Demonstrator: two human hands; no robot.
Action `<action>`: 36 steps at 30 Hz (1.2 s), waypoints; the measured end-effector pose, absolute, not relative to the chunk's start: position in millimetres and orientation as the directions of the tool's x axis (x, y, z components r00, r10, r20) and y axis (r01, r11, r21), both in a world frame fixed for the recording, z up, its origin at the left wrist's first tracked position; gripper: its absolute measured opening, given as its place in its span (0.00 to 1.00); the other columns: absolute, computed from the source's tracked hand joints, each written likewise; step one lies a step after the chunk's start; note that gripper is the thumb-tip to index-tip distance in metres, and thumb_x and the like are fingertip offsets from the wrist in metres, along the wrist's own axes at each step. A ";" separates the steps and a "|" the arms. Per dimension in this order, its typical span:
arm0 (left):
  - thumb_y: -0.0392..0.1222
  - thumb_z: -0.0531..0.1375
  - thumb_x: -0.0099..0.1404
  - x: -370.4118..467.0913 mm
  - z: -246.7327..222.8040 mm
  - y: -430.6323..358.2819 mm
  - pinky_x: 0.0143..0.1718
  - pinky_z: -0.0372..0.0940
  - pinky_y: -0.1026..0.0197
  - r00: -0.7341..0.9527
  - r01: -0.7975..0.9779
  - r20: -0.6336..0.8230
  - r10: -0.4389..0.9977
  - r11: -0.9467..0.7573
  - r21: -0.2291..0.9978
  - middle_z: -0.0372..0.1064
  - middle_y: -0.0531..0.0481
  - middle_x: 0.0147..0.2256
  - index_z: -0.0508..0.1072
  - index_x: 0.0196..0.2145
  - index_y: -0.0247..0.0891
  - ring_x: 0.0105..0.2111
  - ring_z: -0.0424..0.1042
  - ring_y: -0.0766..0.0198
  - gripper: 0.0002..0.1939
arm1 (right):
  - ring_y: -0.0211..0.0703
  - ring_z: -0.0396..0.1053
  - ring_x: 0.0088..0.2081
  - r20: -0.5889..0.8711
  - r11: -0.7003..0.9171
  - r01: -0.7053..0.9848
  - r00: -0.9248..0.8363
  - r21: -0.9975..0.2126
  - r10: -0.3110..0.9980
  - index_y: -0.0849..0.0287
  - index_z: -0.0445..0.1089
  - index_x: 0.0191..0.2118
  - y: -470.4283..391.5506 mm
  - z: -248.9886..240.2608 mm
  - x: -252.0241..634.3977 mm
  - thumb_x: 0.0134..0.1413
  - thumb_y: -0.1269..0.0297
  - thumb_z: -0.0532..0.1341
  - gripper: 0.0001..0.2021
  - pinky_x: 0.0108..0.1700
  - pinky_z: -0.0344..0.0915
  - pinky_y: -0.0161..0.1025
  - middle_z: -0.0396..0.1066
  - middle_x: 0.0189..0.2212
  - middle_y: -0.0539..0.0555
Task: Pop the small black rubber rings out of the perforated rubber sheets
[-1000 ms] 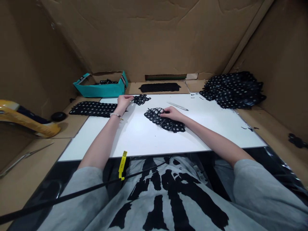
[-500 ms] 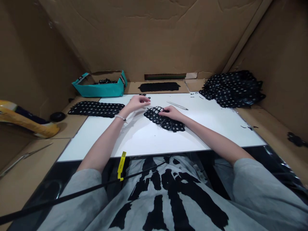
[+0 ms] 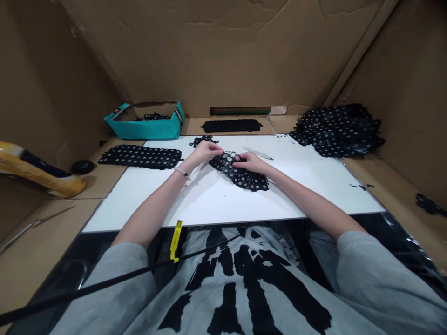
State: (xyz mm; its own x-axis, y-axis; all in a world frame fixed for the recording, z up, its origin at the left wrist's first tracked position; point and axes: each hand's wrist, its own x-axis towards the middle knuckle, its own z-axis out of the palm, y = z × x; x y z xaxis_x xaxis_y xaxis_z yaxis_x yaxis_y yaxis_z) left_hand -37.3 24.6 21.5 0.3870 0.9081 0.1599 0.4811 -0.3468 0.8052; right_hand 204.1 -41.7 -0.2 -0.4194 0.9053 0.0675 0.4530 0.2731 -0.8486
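A black, floppy sheet full of round holes [image 3: 249, 179] lies bunched on the white board [image 3: 223, 204] in front of me. My right hand [image 3: 252, 163] pinches its upper edge between thumb and fingers. At the far left corner of the same sheet, my left hand [image 3: 207, 151] is closed with fingertips on the edge by the larger rings. Whether those fingers hold one ring or the sheet's rim is too small to tell. Just behind my left hand sits a small pile of black rings [image 3: 202, 140]. A slim silver pointed tool [image 3: 258, 153] rests beyond my right hand.
Another perforated sheet [image 3: 141, 156] lies flat at left, below a teal box [image 3: 146, 130] holding black pieces. A dark strip [image 3: 231, 125] is at the back. Many sheets are heaped [image 3: 340, 130] back right. Scissors [image 3: 38, 223] and a yellow-and-blue object [image 3: 38, 170] are at left.
My left hand has moved slightly right and down to the sheet's edge, uncovering more of the ring pile behind it. My right hand stays on the sheet.
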 end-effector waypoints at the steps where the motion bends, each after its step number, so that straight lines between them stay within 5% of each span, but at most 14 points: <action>1: 0.46 0.67 0.53 -44.9 20.4 30.3 0.43 0.69 0.55 0.289 0.481 0.193 0.938 -0.317 0.818 0.81 0.43 0.34 0.82 0.30 0.36 0.37 0.76 0.53 0.10 | 0.37 0.55 0.28 0.057 0.261 0.463 -0.408 -0.847 0.911 0.59 0.65 0.26 -42.4 -0.3 203.4 0.43 0.40 0.65 0.24 0.35 0.52 0.38 0.60 0.22 0.45; 6: 0.43 0.65 0.58 -86.3 10.8 55.8 0.51 0.66 0.55 -0.079 0.594 0.361 0.929 -0.247 0.765 0.80 0.40 0.38 0.81 0.32 0.37 0.43 0.76 0.51 0.08 | 0.38 0.57 0.29 0.034 0.252 0.496 -0.408 -0.831 0.913 0.60 0.70 0.30 -44.0 4.0 204.5 0.41 0.39 0.67 0.25 0.35 0.53 0.38 0.65 0.24 0.47; 14: 0.41 0.61 0.61 -87.5 12.3 51.4 0.57 0.61 0.51 -0.020 0.746 0.424 0.905 -0.269 0.609 0.79 0.40 0.46 0.81 0.48 0.36 0.50 0.73 0.47 0.18 | 0.37 0.57 0.24 -0.067 0.149 0.559 -0.348 -0.816 0.935 0.60 0.76 0.33 -38.7 8.0 219.8 0.46 0.47 0.67 0.19 0.32 0.54 0.39 0.63 0.19 0.46; 21: 0.53 0.66 0.59 -26.2 36.9 0.3 0.44 0.63 0.57 0.553 0.548 0.303 0.776 -0.613 0.569 0.81 0.47 0.37 0.83 0.34 0.40 0.39 0.74 0.55 0.14 | 0.39 0.57 0.27 0.029 0.170 0.436 -0.313 -0.883 0.949 0.61 0.73 0.29 -47.3 8.5 206.4 0.46 0.37 0.66 0.26 0.33 0.54 0.39 0.65 0.22 0.49; 25: 0.55 0.67 0.56 -6.2 32.5 -17.6 0.45 0.62 0.55 0.605 0.551 0.236 0.760 -0.614 0.564 0.80 0.48 0.32 0.82 0.31 0.40 0.37 0.74 0.55 0.15 | 0.42 0.60 0.30 0.091 0.215 0.436 -0.288 -0.874 0.953 0.60 0.72 0.29 -49.4 9.3 201.8 0.49 0.35 0.62 0.27 0.35 0.55 0.40 0.66 0.24 0.51; 31: 0.54 0.66 0.54 -13.0 19.0 0.5 0.37 0.63 0.57 0.544 0.486 0.116 0.831 -0.425 0.764 0.81 0.46 0.33 0.83 0.32 0.38 0.35 0.74 0.55 0.17 | 0.37 0.56 0.27 -0.037 0.157 0.467 -0.378 -0.870 0.925 0.60 0.70 0.29 -41.8 9.6 214.5 0.44 0.39 0.68 0.25 0.34 0.52 0.38 0.61 0.21 0.46; 36: 0.52 0.66 0.56 -42.3 8.8 33.4 0.41 0.64 0.56 0.200 0.528 0.189 0.961 -0.268 0.806 0.80 0.45 0.34 0.82 0.30 0.38 0.38 0.74 0.53 0.14 | 0.39 0.58 0.29 -0.036 0.151 0.445 -0.384 -0.883 0.923 0.60 0.70 0.27 -39.9 9.8 214.8 0.39 0.39 0.69 0.26 0.36 0.53 0.39 0.63 0.22 0.48</action>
State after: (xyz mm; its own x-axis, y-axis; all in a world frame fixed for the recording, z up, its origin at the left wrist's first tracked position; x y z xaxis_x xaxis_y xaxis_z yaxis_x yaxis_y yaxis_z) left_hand -42.3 33.4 8.8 0.1995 0.9615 0.1892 0.5280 -0.2681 0.8058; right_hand 214.8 -39.9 9.8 -0.3843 0.9225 -0.0361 0.4453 0.1509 -0.8826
